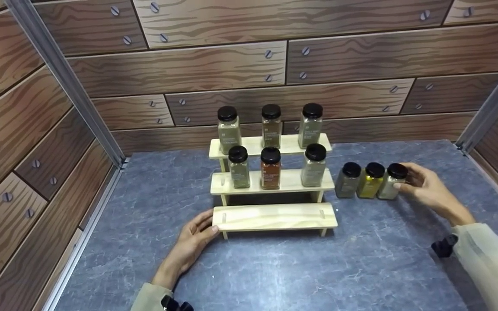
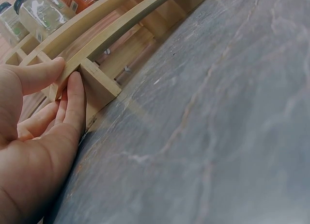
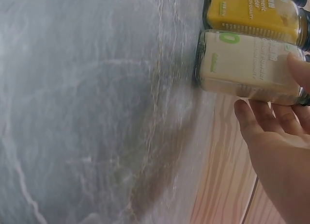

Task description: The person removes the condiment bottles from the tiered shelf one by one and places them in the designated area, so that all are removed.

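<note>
A three-step wooden spice rack (image 1: 275,217) stands mid-table. My left hand (image 1: 193,239) holds the left end of its lowest step. In the left wrist view the thumb lies on top of that board (image 2: 72,64), and the fingers reach beneath it. To the right of the rack, three black-capped spice jars stand upright in a row on the table. My right hand (image 1: 432,192) grips the rightmost, a jar of pale powder (image 1: 389,185), thumb at its front and fingers along its far side. Beside it are a yellow turmeric jar (image 1: 370,183) and a greyish jar (image 1: 347,183).
Three jars stand on the top step (image 1: 251,147), and three more, including a reddish-orange jar (image 1: 270,172), on the middle step (image 1: 292,179). Wood-patterned walls (image 1: 231,69) with metal corner posts (image 1: 71,86) enclose the grey marbled table (image 1: 275,276).
</note>
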